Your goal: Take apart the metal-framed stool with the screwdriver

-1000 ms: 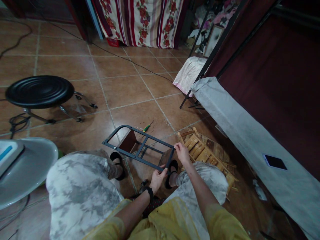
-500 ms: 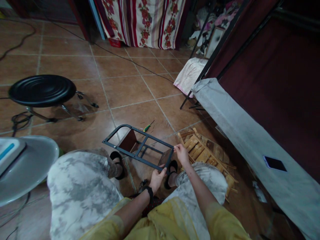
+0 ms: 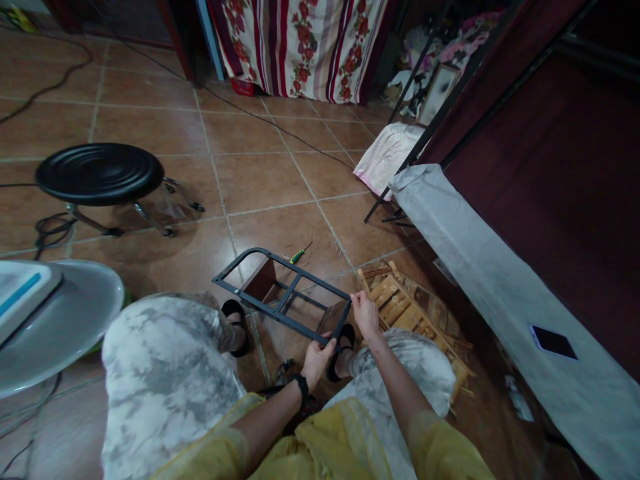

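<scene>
A small black metal-framed rack (image 3: 280,312) with brown boards (image 3: 260,279) set between its sides is tilted over the floor in front of my knees. My left hand (image 3: 317,360) grips its near right corner, thumb on top of the bar. At the far right corner, the fingertips of my right hand (image 3: 364,313) are pinched together against the frame; whatever is between them is too small to make out. Just beyond the rack, a green and yellow screwdriver (image 3: 298,255) lies on the tiles. Several small screws (image 3: 339,247) are scattered to its right.
A slatted bamboo chair (image 3: 410,307) lies right of my right knee. At left are a black round stool (image 3: 100,173) on metal legs and a grey round surface (image 3: 95,313) bearing a white box. A phone (image 3: 553,341) rests on the cloth-covered bench (image 3: 480,267).
The whole view has shifted slightly, so the surroundings sit a little further right. Both hands keep their places at the rack's right end.
</scene>
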`<state>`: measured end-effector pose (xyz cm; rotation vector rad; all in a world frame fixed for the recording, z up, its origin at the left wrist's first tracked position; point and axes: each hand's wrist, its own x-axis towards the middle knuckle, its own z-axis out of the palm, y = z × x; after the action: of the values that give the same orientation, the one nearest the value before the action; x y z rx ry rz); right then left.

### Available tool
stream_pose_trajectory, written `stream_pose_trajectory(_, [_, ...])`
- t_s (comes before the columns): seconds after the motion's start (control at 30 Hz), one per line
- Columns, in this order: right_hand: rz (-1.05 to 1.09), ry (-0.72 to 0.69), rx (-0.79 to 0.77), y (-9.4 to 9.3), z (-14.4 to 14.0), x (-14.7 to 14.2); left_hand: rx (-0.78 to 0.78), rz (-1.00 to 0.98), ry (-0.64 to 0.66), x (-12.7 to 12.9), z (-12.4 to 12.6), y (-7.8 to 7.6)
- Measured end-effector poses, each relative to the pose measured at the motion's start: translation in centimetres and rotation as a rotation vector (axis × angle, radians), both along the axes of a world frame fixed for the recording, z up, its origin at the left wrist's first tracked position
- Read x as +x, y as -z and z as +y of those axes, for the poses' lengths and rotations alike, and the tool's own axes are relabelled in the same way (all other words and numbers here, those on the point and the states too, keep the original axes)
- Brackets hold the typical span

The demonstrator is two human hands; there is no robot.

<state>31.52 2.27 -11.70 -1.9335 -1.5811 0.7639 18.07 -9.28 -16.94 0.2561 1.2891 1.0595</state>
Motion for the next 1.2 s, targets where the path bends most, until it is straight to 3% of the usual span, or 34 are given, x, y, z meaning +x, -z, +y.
stream_pose_trajectory(0.13, [-0.222, -0.012, 0.114, -0.3, 0.0, -0.4, -0.007, 0.014, -0.011, -0.4, 0.0, 0.4])
stream_pose_trajectory(0.23, [-0.380, -0.137, 0.159, -0.8, 0.4, -1.0, 0.012, 0.029, -0.018, -0.6, 0.0, 0.6])
stream_pose_trajectory(0.33, [-0.593, -0.262, 0.156, -1.4, 0.8, -1.7, 0.017, 0.050, -0.008, -0.5, 0.0, 0.6])
stream_pose_trajectory(0.47, [-0.733, -0.266, 0.096, -1.9, 1.3, -2.3, 0.014, 0.054, -0.007, -0.2, -0.1, 0.3])
stream_pose_trajectory(0.93, [-0.639, -0.046, -0.082, -2.2, 1.2, -2.8, 0.033, 0.026, -0.025, -0.5, -0.1, 0.5])
stream_pose_trajectory(1.1, [-0.488, -0.326, 0.040, -2.7, 0.5, -1.7, 0.024, 0.018, -0.030, -1.1, 0.0, 0.6])
stream_pose_trajectory(1.2, [-0.592, -0.344, 0.057, -2.7, 0.5, -1.7, 0.019, 0.022, -0.020, -1.1, -0.1, 0.5])
